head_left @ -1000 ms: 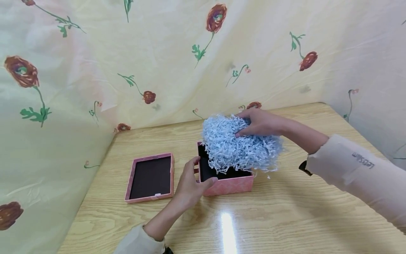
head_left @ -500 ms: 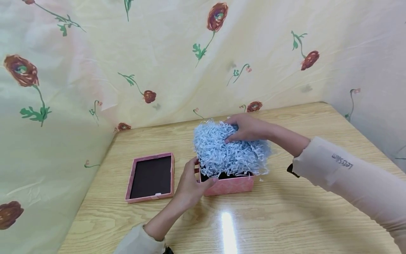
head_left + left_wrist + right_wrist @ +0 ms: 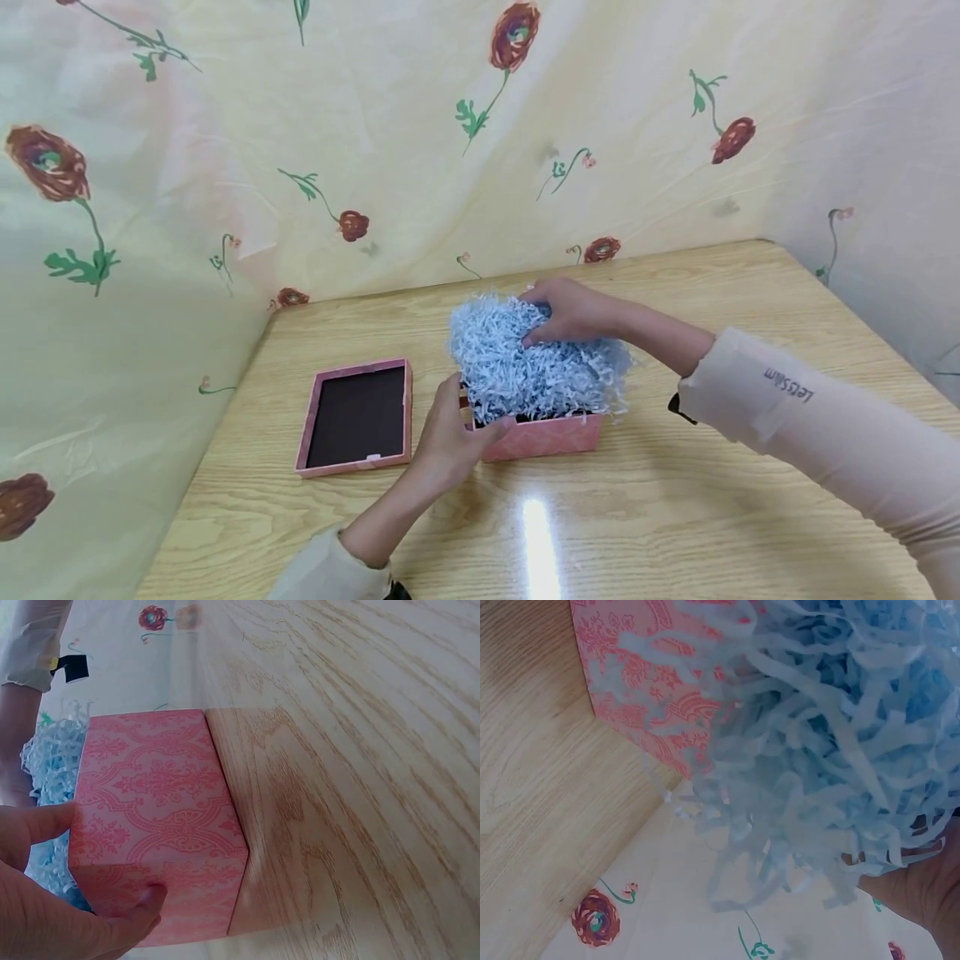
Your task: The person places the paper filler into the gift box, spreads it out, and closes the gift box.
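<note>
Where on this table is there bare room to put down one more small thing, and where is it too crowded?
Bare wood lies right of the pink box, toward the table's far right corner, and along the near edge in front of the box. Crowded: the middle, where the right hand grips blue paper shred over the box, the left hand holds its corner, and the lid lies beside.

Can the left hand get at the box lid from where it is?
Probably yes. The left hand grips the pink box at its near-left corner, and the lid lies open side up on the table just to the left of that hand, with only bare wood between them. It would have to let go of the box first.
</note>
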Action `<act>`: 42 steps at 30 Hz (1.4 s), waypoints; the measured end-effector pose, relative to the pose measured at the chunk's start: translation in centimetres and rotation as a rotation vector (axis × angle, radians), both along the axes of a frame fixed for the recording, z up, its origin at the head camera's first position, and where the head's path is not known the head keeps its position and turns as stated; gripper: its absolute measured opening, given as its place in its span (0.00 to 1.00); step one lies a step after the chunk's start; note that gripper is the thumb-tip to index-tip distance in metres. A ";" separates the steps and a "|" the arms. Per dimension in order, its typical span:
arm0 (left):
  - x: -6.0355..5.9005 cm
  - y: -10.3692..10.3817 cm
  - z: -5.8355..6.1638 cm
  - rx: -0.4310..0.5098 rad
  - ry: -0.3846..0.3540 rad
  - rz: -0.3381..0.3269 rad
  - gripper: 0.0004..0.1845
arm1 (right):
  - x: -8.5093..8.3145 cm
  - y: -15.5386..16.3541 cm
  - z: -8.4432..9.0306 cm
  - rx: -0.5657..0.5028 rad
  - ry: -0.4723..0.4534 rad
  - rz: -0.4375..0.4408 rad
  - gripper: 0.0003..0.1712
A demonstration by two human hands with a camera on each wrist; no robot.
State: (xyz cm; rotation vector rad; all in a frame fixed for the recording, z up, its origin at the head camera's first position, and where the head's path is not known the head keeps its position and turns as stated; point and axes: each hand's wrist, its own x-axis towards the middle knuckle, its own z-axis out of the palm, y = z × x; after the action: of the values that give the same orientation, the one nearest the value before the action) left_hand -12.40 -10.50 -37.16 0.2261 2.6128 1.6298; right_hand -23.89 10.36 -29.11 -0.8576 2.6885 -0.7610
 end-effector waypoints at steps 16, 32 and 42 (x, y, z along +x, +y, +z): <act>-0.2 -0.1 -0.1 0.015 0.028 -0.035 0.42 | 0.7 -1.1 -1.3 0.045 0.020 0.006 0.31; -0.1 -0.1 0.0 -0.046 -0.043 0.025 0.47 | 1.2 -2.2 -3.1 0.068 0.037 0.062 0.30; -0.1 -0.2 0.0 -0.049 -0.049 0.023 0.46 | 1.8 -2.8 -4.2 0.098 0.046 0.085 0.31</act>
State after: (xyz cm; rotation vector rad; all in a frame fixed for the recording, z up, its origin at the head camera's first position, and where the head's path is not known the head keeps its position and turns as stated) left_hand -12.51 -10.69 -37.15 0.1523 2.6256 1.5549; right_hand -22.12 7.56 -33.34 -0.9689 2.6844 -0.5923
